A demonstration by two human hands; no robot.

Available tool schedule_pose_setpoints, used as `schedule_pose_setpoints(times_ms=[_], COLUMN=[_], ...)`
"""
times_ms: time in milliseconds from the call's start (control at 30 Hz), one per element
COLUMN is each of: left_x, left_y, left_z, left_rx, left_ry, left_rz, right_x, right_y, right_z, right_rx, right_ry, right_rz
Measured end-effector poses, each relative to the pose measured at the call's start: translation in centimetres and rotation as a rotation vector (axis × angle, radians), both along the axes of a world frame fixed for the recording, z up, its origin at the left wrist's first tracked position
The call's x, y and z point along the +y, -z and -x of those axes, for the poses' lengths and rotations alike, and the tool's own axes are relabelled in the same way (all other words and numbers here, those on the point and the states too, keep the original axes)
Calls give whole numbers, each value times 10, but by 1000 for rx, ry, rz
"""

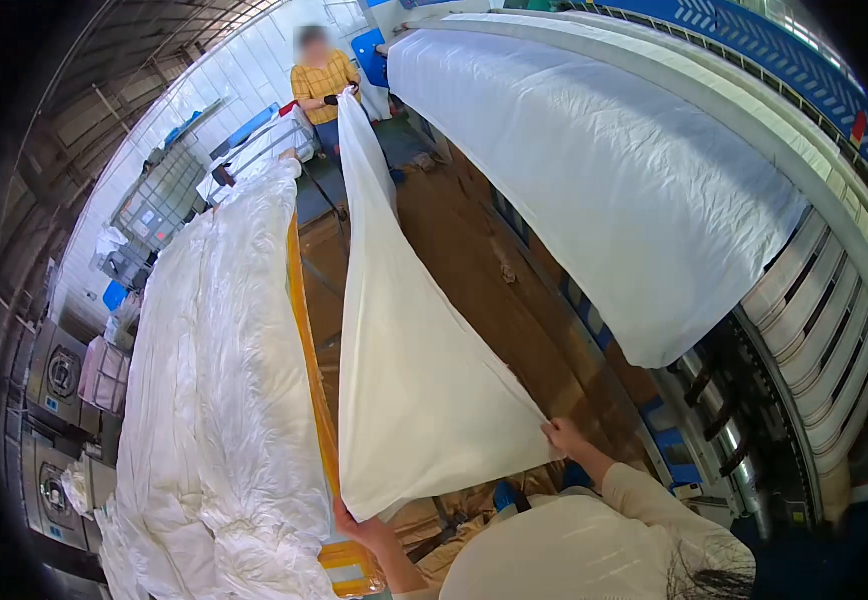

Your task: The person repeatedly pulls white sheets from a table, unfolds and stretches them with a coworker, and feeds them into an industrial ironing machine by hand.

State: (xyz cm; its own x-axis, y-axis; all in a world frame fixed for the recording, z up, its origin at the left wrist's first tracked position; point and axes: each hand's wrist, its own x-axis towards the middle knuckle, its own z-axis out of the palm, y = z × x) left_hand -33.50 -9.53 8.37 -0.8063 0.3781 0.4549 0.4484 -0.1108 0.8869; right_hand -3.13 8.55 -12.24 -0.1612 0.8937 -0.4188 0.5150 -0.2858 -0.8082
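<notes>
A long white sheet [414, 380] hangs stretched between me and a person at the far end, who grips its gathered other end. My left hand [362, 527] is closed on the sheet's near left corner, beside the pile of white linen. The near right corner is pinched in my right hand [562, 438], over the brown floor covering. Between my hands the near edge sags a little, and toward the far end the sheet narrows into folds.
Crumpled white linen [214, 380] lies piled along the left. On the right a wide white cloth [594, 180] lies over a large machine with rollers [724, 410] and belts. The co-worker [324, 80] stands at the back. Washing machines [59, 370] line the far left.
</notes>
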Motion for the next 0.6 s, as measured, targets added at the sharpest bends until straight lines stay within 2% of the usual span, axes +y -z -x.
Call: schedule_pose_setpoints(times_ms=[67, 167, 200, 267, 300, 367, 433, 500, 533, 600], left_x=[-13, -22, -24, -28, -24, -14, -1, 25, 41, 78], left_y=[18, 64, 81, 121, 157, 216, 194, 203, 196, 176], left_z=[14, 28, 32, 35, 36, 24, -24, -56, -75, -115], left_rx=[27, 76, 62, 28, 19, 159, 212, 296, 292, -257], left_ry=[-21, -60, -72, -90, -88, -169, 175, 453, 457, 604], left_rz=[66, 180, 322, 611, 609, 1180, 1214, 828, 823, 49], right_x=[-6, -3, 1, 5, 4, -6, -28, -41, -44, -38], right_y=[5, -22, -38, -81, -112, -183, -238, -258, -263, -285], right_z=[-1, 0, 2, 6, 15, 36, 60, 84, 91, 90], right_rx=[10, -21, -23, 280, 411, 587, 629, 613, 594, 541], right_ry=[22, 287, 287, 298, 248, 74, -168, -389, -493, -606], right_rz=[-38, -322, -325, -574, -591, -624, -684, -764, -801, -846])
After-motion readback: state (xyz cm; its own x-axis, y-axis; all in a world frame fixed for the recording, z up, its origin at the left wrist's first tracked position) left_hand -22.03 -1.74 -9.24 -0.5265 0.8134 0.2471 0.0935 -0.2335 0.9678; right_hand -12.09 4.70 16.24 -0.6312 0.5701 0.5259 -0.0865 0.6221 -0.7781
